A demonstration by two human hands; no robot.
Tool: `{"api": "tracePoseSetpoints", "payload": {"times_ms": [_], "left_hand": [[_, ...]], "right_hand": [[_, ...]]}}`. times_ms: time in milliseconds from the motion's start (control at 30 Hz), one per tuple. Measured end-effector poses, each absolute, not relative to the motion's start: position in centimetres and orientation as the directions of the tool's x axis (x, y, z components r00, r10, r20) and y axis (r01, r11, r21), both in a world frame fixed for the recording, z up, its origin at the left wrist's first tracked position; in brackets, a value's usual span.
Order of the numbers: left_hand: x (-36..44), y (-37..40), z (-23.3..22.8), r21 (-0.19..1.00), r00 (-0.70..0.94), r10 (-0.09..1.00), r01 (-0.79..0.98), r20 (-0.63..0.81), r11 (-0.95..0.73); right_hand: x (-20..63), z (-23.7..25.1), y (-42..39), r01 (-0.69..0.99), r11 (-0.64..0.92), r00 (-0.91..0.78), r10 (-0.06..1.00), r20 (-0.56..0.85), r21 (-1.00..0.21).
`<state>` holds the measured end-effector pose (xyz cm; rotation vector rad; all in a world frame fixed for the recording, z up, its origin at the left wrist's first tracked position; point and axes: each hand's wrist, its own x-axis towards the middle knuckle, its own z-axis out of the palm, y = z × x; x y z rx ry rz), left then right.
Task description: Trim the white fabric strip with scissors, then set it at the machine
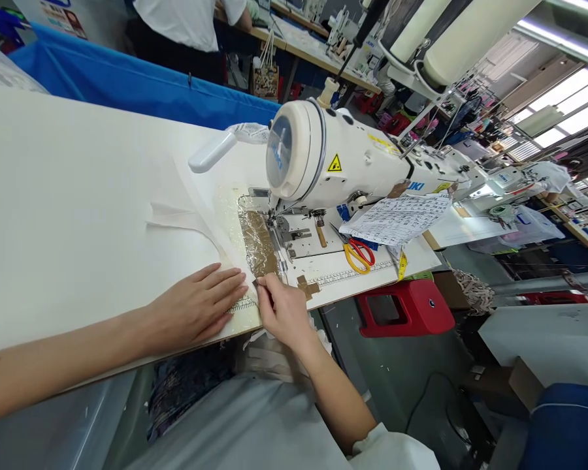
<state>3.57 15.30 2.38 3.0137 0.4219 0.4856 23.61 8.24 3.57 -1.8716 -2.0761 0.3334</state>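
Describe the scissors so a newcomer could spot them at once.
Start at the white sewing machine on the white table. Under its arm, to the right of the needle, the scissors lie flat on the machine bed, just below a printed sheet. Their yellow and red handles set them apart from the white fabric and paper around them.

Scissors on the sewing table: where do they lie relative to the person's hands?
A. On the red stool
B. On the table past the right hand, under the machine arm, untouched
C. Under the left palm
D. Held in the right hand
B. The scissors with red and yellow handles lie on the table below the sewing machine, apart from the right hand, which pinches white fabric; the left hand presses flat.
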Motion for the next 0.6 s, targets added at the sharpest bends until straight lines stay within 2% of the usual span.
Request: {"api": "tracePoseSetpoints", "payload": {"times_ms": [267,467,600], "left_hand": [[3.8,15.1,3.0,0.084,0.921,0.278,0.265,0.273,-0.960],[3.8,14.8,2.6,0.058,0.902,0.313,0.310,0.296,-0.949],[3.8,14.7,3.1,0.054,0.910,0.309,0.306,0.278,-0.950]], "right_hand": [[23.2,3.7,8.7,0.941,0.140,-0.136,0.990,0.034,-0.307],[24.3,5.4,7.8,0.965,0.187,-0.204,0.976,-0.078,-0.184],[24.8,5.9,7.1,0.968,0.180,-0.198,0.976,-0.091,-0.177]]}}
